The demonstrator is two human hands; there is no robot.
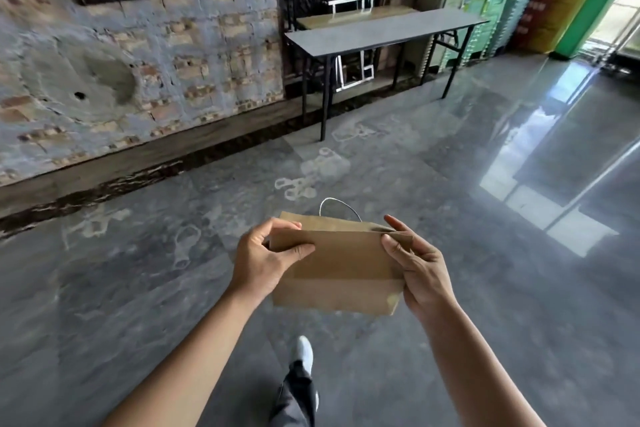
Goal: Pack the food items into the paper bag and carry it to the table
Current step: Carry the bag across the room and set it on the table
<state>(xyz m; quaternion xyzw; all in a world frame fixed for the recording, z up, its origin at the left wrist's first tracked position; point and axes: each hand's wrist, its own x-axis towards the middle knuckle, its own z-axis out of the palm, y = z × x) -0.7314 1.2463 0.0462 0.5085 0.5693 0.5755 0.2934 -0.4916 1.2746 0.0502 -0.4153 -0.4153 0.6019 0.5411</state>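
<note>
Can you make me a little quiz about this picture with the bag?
1. True or false: the paper bag is resting on the grey table.
2. What holds the bag? A) only the left hand B) only the right hand C) both hands
3. What pale loop sticks up behind the bag's top edge?

Key: 1 false, it is held in the air above the floor; 2 C; 3 the handle.
</note>
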